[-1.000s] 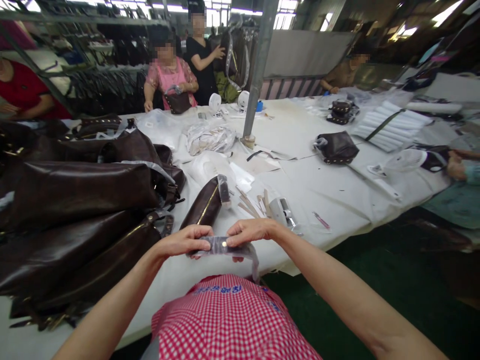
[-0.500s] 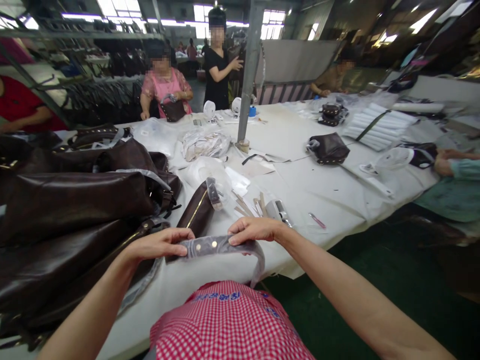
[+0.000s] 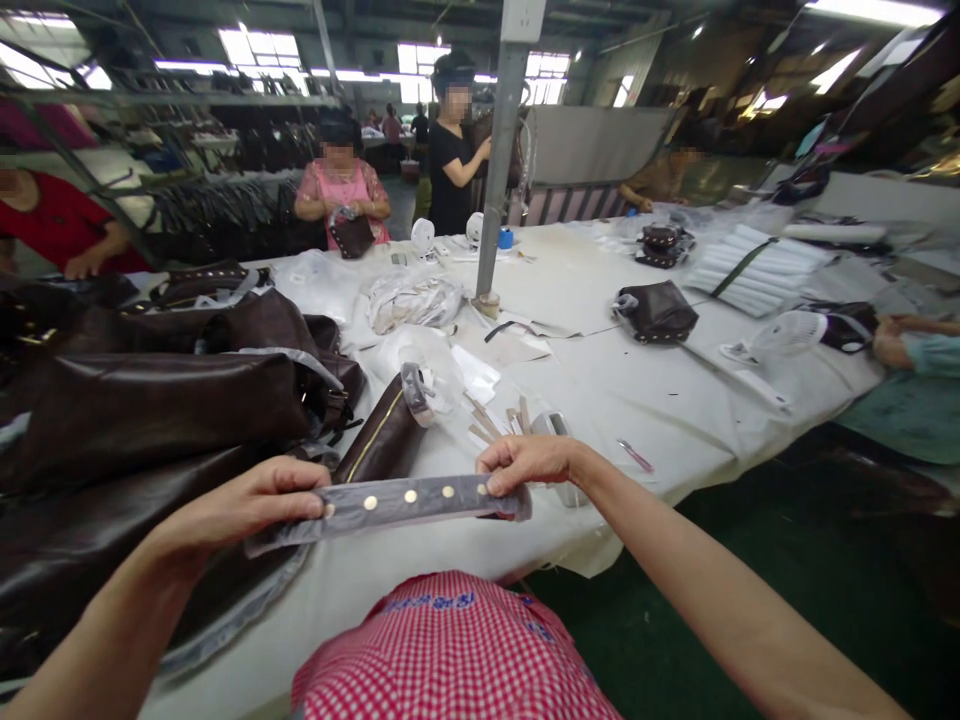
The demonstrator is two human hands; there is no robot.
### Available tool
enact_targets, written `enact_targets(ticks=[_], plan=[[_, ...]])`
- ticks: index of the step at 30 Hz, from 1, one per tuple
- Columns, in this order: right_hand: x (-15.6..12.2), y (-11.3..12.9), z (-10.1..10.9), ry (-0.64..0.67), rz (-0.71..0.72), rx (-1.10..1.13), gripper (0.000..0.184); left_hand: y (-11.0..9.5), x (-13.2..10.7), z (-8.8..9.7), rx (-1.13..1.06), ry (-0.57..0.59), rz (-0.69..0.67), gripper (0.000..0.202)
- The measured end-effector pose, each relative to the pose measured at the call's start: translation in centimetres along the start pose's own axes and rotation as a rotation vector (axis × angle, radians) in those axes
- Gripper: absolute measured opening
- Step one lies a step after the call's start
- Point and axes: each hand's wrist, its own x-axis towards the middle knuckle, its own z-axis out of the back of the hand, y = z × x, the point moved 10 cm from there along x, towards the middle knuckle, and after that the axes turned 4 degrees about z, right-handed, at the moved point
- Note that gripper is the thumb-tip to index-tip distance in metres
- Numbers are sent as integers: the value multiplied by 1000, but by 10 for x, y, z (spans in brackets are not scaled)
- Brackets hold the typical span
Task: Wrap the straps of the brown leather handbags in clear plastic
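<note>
A dark strap [image 3: 397, 505] wrapped in clear film, with several brass studs along it, is stretched level in front of me above the table's near edge. My left hand [image 3: 240, 505] pinches its left part. My right hand [image 3: 525, 462] pinches its right end. Just behind the strap lies a brown bag [image 3: 382, 440] with a gold zip and a wrapped strap end sticking up.
A pile of dark brown leather bags [image 3: 150, 400] fills the left of the white table [image 3: 645, 390]. Wooden sticks and a small metal tool [image 3: 555, 425] lie near my right hand. A grey post [image 3: 491, 170] stands mid-table. Other people work at the far side and right.
My hands have drawn apart, the left sliding leftward along the strap. The strap, bunched and drooping at its right end before, now lies straight with more studs showing.
</note>
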Motion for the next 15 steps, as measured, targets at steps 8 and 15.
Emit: enact_targets(ticks=[8, 15], plan=[[-2, -23, 7, -1, -103, 11, 39, 34, -16, 12, 33, -49, 89, 41], [-2, -20, 1, 24, -92, -31, 42, 33, -18, 17, 47, -94, 100, 36]])
